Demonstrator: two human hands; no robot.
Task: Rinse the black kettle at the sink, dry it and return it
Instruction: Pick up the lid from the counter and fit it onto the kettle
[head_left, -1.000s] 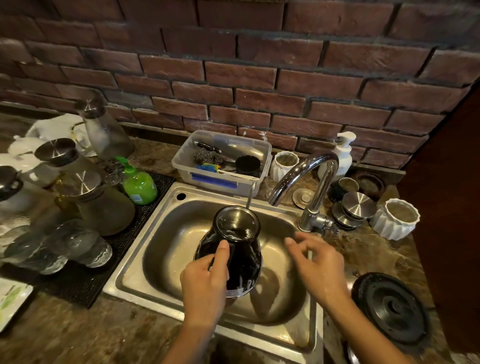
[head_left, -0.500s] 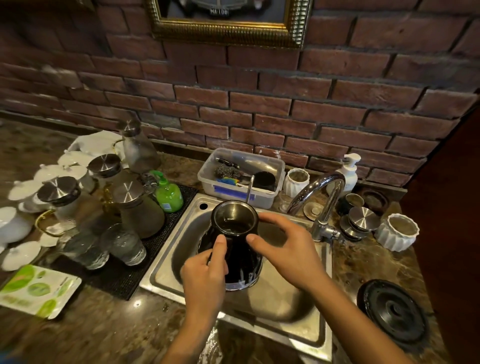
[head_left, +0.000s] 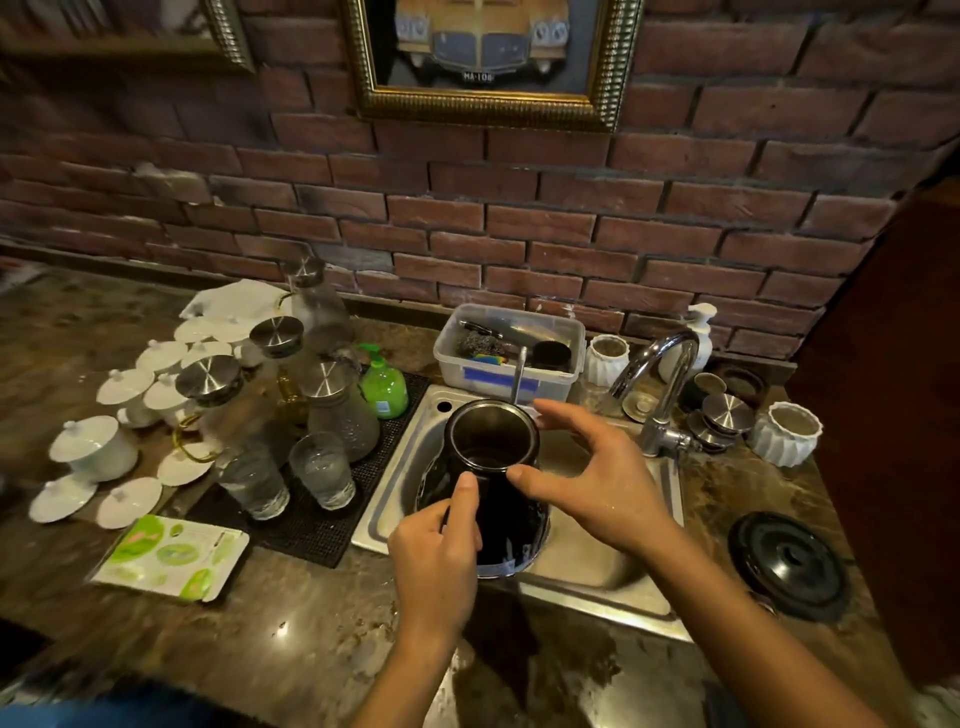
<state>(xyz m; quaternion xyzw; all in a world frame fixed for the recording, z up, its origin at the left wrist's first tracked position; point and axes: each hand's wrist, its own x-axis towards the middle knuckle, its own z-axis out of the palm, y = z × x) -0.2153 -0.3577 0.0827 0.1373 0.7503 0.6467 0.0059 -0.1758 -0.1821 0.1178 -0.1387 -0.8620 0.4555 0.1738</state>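
The black kettle (head_left: 511, 519) stands upright over the steel sink (head_left: 397, 467), lid off, its shiny inside showing. My left hand (head_left: 436, 551) grips its handle on the near side. My right hand (head_left: 597, 483) is spread beside the kettle's open top, thumb at the near rim and fingers reaching past the far rim, holding nothing. No water runs from the curved faucet (head_left: 660, 384), which rises right of the kettle.
A round black disc (head_left: 787, 564) lies on the counter at right. A plastic tub of scrubbers (head_left: 509, 364) sits behind the sink. Left of the sink are a green soap bottle (head_left: 383, 387), glass carafes, tumblers (head_left: 322, 467), white lidded cups (head_left: 93, 447) and a green packet (head_left: 171, 556).
My right hand left the faucet base and came over to the kettle's rim. The kettle stayed in my left hand over the sink. The view pulled back and tilted up.
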